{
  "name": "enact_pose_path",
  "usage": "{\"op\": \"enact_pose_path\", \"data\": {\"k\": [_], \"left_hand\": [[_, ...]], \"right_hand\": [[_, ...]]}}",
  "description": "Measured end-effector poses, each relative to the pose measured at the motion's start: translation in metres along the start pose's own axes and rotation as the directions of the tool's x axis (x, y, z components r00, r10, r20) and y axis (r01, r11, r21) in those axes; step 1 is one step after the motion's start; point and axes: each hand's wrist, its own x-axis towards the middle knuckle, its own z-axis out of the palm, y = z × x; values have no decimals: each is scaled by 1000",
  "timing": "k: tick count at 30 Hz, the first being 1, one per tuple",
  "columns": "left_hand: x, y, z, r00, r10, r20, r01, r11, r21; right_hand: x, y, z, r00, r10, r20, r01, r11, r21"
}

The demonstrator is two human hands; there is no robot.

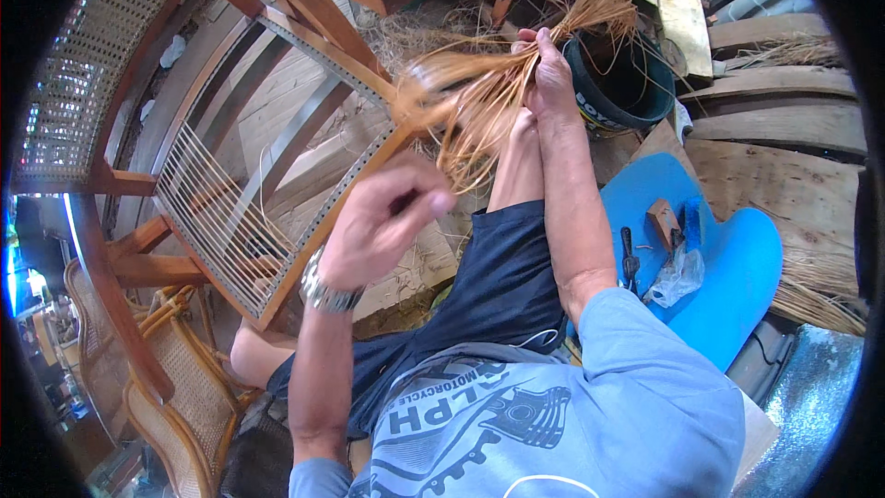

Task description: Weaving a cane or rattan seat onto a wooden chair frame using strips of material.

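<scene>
Off to the left of the hands a wooden chair frame (230,143) is tipped on its side, its seat opening (226,221) half strung with pale cane strands. The left hand (383,226), blurred, is curled closed at the frame's near rail; whether it pinches a strand I cannot tell. Just up and right of it, the right hand (544,74) is closed around a bundle of loose cane strips (479,106) that fan out below its fist. Beyond that grip stands a dark bucket (636,92), and to its lower right lies a blue board (728,267) with small tools (631,263).
</scene>
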Motion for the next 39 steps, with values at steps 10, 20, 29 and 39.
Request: {"op": "enact_pose_path", "data": {"k": [10, 20, 29, 39], "left_hand": [[-225, 54, -46, 845, -273, -459, 511, 666, 544], [-322, 120, -48, 612, -352, -708, 755, 526, 392], [-296, 188, -52, 789, 50, -612, 492, 545, 679], [-333, 163, -76, 463, -98, -881, 705, 642, 300]], "right_hand": [[87, -81, -18, 973, 97, -210, -148, 959, -243], [61, -67, 28, 994, 109, 24, -96, 944, -316], [108, -179, 32, 992, -111, -62, 98, 978, -182], [139, -333, -77, 963, -256, -81, 226, 935, -274]]}}
